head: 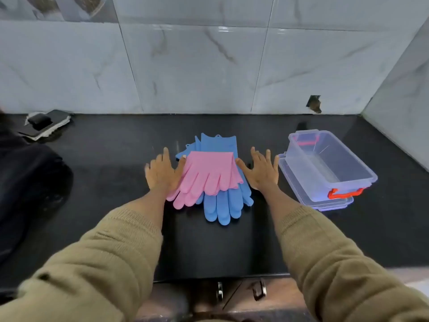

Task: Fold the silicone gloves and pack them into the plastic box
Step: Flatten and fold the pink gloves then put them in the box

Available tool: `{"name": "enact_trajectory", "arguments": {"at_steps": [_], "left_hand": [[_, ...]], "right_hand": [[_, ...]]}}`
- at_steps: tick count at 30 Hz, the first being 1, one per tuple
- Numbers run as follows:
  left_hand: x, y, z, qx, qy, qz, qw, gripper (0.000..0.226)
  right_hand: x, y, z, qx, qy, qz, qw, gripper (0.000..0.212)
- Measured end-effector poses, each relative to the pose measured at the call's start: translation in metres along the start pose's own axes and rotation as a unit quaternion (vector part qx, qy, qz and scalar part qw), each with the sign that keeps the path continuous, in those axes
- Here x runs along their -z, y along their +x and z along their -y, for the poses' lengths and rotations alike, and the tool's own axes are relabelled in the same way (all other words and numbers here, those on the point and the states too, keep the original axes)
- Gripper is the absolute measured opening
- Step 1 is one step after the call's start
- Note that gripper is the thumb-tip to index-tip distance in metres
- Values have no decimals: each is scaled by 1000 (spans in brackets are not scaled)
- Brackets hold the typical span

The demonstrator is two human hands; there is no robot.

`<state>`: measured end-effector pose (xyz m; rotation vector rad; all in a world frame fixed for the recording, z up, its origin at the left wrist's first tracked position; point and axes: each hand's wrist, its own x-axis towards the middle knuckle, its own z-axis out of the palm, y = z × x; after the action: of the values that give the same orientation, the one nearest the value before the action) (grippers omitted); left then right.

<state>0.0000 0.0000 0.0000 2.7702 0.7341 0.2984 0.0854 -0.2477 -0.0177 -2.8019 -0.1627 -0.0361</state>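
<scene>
Pink silicone gloves (206,176) lie folded on top of blue silicone gloves (222,205) in the middle of the black counter (104,159), fingers pointing toward me. My left hand (163,171) lies flat with straight fingers at the pink gloves' left edge, its thumb touching them. My right hand (261,169) lies flat just right of the pile, its thumb at the pink gloves' right edge. The clear plastic box (332,163) with an orange handle stands open to the right, sitting on its lid (299,189).
A dark phone on a pale cloth (45,125) lies at the back left. Dark fabric (27,182) covers the counter's left end. Marble-tiled walls close off the back and right. The counter's front edge has cabinet handles (260,290) below.
</scene>
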Motion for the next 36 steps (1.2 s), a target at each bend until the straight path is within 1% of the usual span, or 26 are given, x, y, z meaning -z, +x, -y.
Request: {"name": "enact_trajectory", "arguments": {"at_steps": [2,3,4,6,7,8,9,10,12,14,16,17,18,20,21,22,23,25,27,30,33,36], "left_hand": [[5,7,-8,47,-88,51,994,81],[8,10,-13,71,-125,71,987,83],[13,14,-19,97,-153,109,977,85],[15,16,-30,95,-157,174,968,92],[16,17,-34,91,-154,198,964,95],[16,16,-38,89,-155,218,959,96],[15,16,-41,84,-154,232,957,95],[12,15,-44,78,-152,239,956,93],[7,12,-47,66,-143,228,961,87],[4,11,-50,65,-179,219,957,82],[2,10,-54,71,-239,224,942,79],[3,9,-55,78,-276,230,930,78],[5,8,-55,91,-326,238,910,77],[9,6,-54,130,-435,266,850,73],[13,4,-53,145,-471,287,821,70],[15,3,-52,152,-491,305,802,69],[18,2,-50,154,-501,319,789,67],[21,1,-45,159,-514,330,775,64],[25,0,-37,166,-526,324,769,62],[34,2,-14,175,-526,305,774,61],[46,4,22,183,-535,279,776,58],[60,2,68,246,-499,239,796,54]], "right_hand": [[0,0,8,-15,116,43,992,86],[-1,-1,12,-23,190,52,980,82],[-1,-3,18,-25,268,59,961,76],[-3,-9,33,-18,384,54,922,48],[-3,-11,39,-11,418,52,907,39],[-4,-12,45,-15,440,55,896,41],[-4,-12,48,-15,449,58,892,44],[-4,-11,50,-11,451,62,891,42],[-4,-9,50,-9,461,67,885,38],[-1,-7,47,-28,487,73,870,44],[1,-6,46,-52,521,83,848,48],[0,-5,46,-62,538,90,836,49],[0,-5,46,-72,553,95,825,49],[0,-6,48,-87,579,106,804,48],[-1,-6,49,-94,592,111,793,48],[-1,-6,50,-100,603,117,782,48],[-2,-6,52,-104,613,124,774,49],[-5,-7,58,-107,622,136,764,50],[-7,-7,67,-100,622,145,763,46],[-13,-8,93,-85,622,170,760,41],[-24,-10,129,-66,618,212,754,46],[-40,-16,175,-48,615,253,745,50]]}}
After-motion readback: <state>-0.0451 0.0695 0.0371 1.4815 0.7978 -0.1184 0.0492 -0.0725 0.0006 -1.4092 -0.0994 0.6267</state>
